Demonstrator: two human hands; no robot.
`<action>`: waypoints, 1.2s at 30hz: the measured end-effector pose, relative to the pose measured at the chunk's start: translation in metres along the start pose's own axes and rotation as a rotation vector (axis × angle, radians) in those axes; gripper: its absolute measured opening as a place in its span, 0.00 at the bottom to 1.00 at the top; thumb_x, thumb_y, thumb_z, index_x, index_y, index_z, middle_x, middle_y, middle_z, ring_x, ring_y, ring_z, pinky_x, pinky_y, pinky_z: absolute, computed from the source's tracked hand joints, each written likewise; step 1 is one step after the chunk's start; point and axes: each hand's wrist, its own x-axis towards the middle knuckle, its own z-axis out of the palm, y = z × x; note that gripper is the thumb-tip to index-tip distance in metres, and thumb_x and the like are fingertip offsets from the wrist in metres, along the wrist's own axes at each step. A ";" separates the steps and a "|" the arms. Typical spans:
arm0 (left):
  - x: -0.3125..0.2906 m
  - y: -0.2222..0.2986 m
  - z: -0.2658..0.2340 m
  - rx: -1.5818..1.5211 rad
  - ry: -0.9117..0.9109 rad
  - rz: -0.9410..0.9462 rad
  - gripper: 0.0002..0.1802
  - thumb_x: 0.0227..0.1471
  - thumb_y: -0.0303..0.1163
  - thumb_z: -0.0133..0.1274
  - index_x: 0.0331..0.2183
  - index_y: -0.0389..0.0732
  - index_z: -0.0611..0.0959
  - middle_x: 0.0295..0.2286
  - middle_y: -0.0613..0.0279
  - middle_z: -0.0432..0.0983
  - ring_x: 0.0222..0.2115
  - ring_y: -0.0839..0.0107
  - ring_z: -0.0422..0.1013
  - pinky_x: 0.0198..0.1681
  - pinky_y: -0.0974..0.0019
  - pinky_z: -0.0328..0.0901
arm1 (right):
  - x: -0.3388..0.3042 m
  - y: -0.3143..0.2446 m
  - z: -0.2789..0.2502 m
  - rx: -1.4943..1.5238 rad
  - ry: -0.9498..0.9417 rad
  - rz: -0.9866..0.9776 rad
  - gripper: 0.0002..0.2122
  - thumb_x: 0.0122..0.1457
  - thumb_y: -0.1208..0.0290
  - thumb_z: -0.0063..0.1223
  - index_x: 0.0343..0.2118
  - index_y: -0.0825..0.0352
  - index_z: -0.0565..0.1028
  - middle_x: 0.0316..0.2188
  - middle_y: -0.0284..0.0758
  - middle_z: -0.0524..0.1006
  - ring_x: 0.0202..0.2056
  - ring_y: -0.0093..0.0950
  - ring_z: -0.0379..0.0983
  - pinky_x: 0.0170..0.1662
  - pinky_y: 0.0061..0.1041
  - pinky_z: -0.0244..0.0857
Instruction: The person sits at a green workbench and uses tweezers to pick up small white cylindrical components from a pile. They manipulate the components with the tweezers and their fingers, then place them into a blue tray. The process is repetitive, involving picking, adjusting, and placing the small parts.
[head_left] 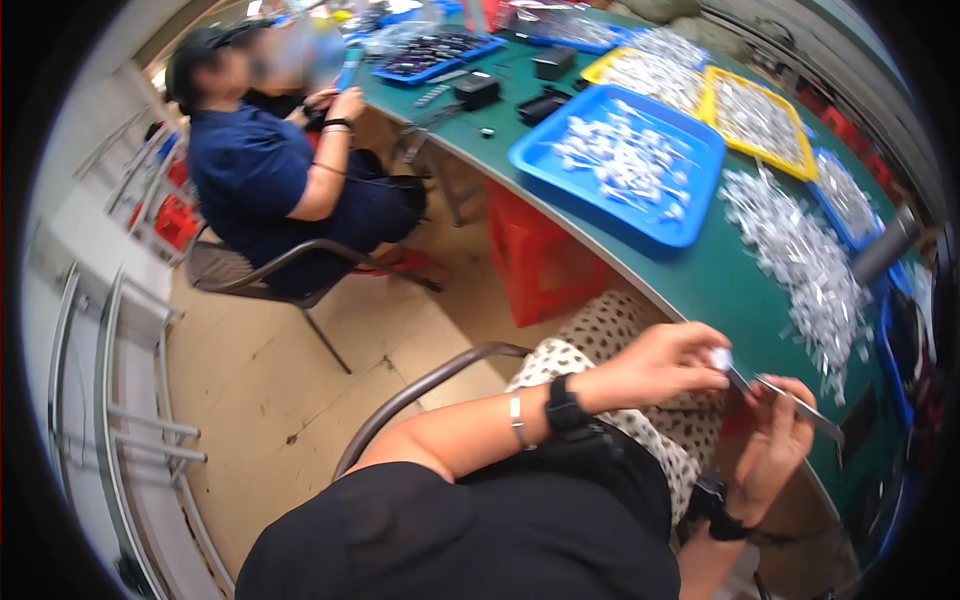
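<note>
My left hand pinches a small white piece between thumb and fingertips, in front of the table edge. Close beside it, my right hand is closed round a slim grey metal tool, tweezers-like in shape. Another thin metal strip reaches from near the right fingers to the white piece; whether it belongs to the tool I cannot tell. Beyond the hands, a loose heap of small clear and white plastic pieces lies on the green table. Blue tray holds white stick-like parts with round ends.
Yellow trays of small parts stand at the back. A grey cylinder leans at the right. Black boxes and cables lie farther left. A co-worker in dark blue sits at the left. A red stool stands under the table.
</note>
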 end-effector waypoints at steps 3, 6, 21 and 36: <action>-0.020 -0.013 -0.011 0.003 0.104 -0.105 0.13 0.56 0.21 0.57 0.44 0.32 0.77 0.38 0.57 0.79 0.38 0.70 0.78 0.43 0.67 0.75 | -0.004 0.003 0.017 -0.036 -0.069 0.030 0.06 0.66 0.76 0.48 0.41 0.73 0.73 0.35 0.40 0.79 0.36 0.28 0.78 0.42 0.26 0.74; -0.029 -0.006 -0.010 -0.041 0.170 -0.161 0.08 0.58 0.21 0.55 0.41 0.32 0.81 0.38 0.57 0.81 0.37 0.71 0.78 0.43 0.68 0.75 | -0.008 0.009 0.021 0.000 -0.116 0.071 0.06 0.65 0.79 0.49 0.43 0.73 0.72 0.38 0.41 0.79 0.38 0.27 0.78 0.45 0.25 0.74; -0.035 -0.024 -0.016 0.326 0.181 0.088 0.06 0.57 0.22 0.57 0.38 0.32 0.82 0.36 0.62 0.76 0.33 0.76 0.77 0.37 0.73 0.73 | -0.019 0.020 0.035 -0.135 -0.148 0.049 0.06 0.64 0.81 0.51 0.41 0.76 0.75 0.40 0.39 0.78 0.40 0.26 0.78 0.46 0.23 0.74; -0.034 -0.024 -0.015 0.473 0.165 0.174 0.06 0.55 0.21 0.58 0.37 0.34 0.83 0.35 0.60 0.77 0.32 0.76 0.77 0.34 0.75 0.72 | -0.017 0.020 0.030 -0.341 -0.255 -0.042 0.06 0.66 0.79 0.49 0.42 0.75 0.72 0.40 0.41 0.78 0.39 0.27 0.78 0.46 0.25 0.74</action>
